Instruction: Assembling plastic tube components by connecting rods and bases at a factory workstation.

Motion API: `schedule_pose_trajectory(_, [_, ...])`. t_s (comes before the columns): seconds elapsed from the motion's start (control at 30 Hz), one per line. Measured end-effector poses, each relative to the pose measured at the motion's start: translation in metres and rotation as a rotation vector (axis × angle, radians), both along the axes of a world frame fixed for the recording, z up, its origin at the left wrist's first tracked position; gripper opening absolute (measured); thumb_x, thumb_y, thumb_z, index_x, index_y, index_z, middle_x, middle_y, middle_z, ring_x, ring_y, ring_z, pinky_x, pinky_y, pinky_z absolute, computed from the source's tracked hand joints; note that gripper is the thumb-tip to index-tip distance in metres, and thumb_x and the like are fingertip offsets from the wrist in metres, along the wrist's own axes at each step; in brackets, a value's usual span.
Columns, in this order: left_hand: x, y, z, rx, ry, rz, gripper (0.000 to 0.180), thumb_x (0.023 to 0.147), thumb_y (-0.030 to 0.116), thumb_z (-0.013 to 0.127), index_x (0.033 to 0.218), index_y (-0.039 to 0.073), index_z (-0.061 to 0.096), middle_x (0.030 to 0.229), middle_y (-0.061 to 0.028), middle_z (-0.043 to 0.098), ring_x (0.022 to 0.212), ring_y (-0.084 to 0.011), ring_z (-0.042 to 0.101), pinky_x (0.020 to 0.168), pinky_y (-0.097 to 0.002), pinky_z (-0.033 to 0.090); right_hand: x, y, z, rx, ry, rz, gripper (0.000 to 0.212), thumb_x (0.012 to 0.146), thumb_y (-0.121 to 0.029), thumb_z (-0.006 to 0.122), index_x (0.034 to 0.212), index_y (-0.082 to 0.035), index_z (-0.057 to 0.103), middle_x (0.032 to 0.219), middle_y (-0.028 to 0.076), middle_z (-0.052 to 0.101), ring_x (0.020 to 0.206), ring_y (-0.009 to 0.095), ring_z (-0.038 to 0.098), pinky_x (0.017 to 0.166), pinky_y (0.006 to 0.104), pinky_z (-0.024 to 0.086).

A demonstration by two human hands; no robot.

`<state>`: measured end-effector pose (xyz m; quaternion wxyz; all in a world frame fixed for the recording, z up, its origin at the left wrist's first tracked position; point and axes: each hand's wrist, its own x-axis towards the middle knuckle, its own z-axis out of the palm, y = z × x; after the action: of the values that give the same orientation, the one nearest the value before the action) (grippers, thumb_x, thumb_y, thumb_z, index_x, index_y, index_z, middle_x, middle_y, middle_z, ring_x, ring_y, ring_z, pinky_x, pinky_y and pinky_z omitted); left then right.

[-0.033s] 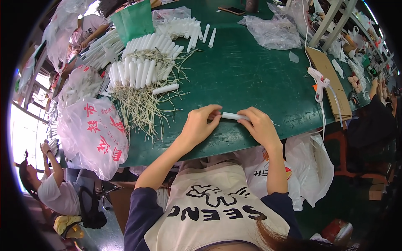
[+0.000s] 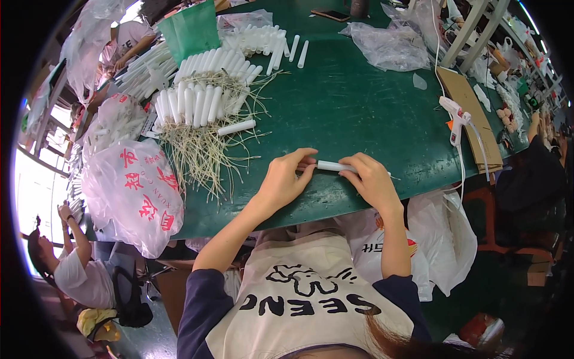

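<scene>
A slim white plastic tube (image 2: 327,166) lies nearly level between my hands, just above the front part of the green table (image 2: 335,107). My right hand (image 2: 372,180) grips its right part with thumb and fingers, hiding that end. A thin pale wire (image 2: 393,176) pokes out beyond the right hand. My left hand (image 2: 287,178) is curled at the tube's left end, its thumb and fingertips closed around or against that end. To the left lies a single white tube (image 2: 237,127), beside a stacked pile of white tubes (image 2: 190,105) with tangled pale wires (image 2: 203,157).
A white glue gun (image 2: 457,113) with its cord lies at the right, by a cardboard sheet (image 2: 469,116). Clear plastic bags (image 2: 391,45) sit at the back. A printed plastic bag (image 2: 133,191) bulges over the left edge. Other people work at both sides.
</scene>
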<state>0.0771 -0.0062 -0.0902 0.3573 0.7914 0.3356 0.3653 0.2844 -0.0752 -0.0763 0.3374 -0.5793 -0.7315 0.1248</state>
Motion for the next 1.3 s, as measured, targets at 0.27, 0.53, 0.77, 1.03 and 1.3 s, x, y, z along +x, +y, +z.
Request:
schedule_pose_trajectory(0.27, [-0.011, -0.008, 0.017, 0.184, 0.23, -0.05, 0.046, 0.086, 0.0, 0.056, 0.131, 0.006, 0.046, 0.105, -0.0144, 0.066, 0.1, -0.0332, 0.06, 0.089, -0.0393, 0.046, 0.006, 0.006, -0.006, 0.106, -0.055, 0.003, 0.016, 0.08, -0.01, 0.066, 0.094, -0.003, 0.063, 0.089, 0.008, 0.062, 0.086, 0.027, 0.058, 0.073, 0.0376, 0.047])
schedule_pose_trajectory(0.53, [-0.02, -0.002, 0.006, 0.136, 0.296, -0.03, 0.034, 0.084, 0.012, 0.064, 0.116, 0.001, 0.06, 0.102, -0.0146, 0.066, 0.095, -0.031, 0.059, 0.084, -0.0393, 0.047, 0.004, 0.006, -0.01, 0.128, -0.036, 0.0, 0.016, 0.079, -0.009, 0.066, 0.094, -0.003, 0.064, 0.089, 0.008, 0.062, 0.087, 0.027, 0.057, 0.074, 0.0367, 0.047])
schedule_pose_trajectory(0.77, [-0.01, -0.011, 0.007, 0.127, 0.261, -0.057, 0.038, 0.083, 0.01, 0.065, 0.118, -0.002, 0.058, 0.103, -0.0162, 0.065, 0.097, -0.031, 0.059, 0.085, -0.0388, 0.047, 0.007, 0.006, -0.015, 0.149, -0.041, 0.013, 0.015, 0.079, -0.008, 0.065, 0.094, -0.004, 0.063, 0.09, 0.009, 0.062, 0.088, 0.028, 0.057, 0.077, 0.0373, 0.046])
schedule_pose_trajectory(1.03, [-0.005, -0.012, -0.003, 0.194, 0.208, -0.011, 0.042, 0.081, 0.011, 0.067, 0.12, -0.002, 0.056, 0.105, -0.0174, 0.063, 0.1, -0.0328, 0.057, 0.088, -0.039, 0.046, 0.008, 0.008, -0.02, 0.158, -0.037, 0.011, 0.015, 0.078, -0.007, 0.065, 0.093, -0.004, 0.062, 0.093, 0.007, 0.061, 0.091, 0.027, 0.056, 0.08, 0.0371, 0.045])
schedule_pose_trajectory(1.3, [-0.008, -0.017, 0.022, 0.283, 0.343, -0.094, 0.05, 0.079, 0.015, 0.069, 0.125, 0.002, 0.054, 0.116, -0.0153, 0.058, 0.107, -0.0313, 0.053, 0.092, -0.0384, 0.043, 0.011, 0.009, -0.019, 0.13, -0.028, 0.053, 0.015, 0.078, -0.005, 0.064, 0.093, -0.004, 0.062, 0.096, 0.007, 0.061, 0.095, 0.026, 0.055, 0.083, 0.0359, 0.042])
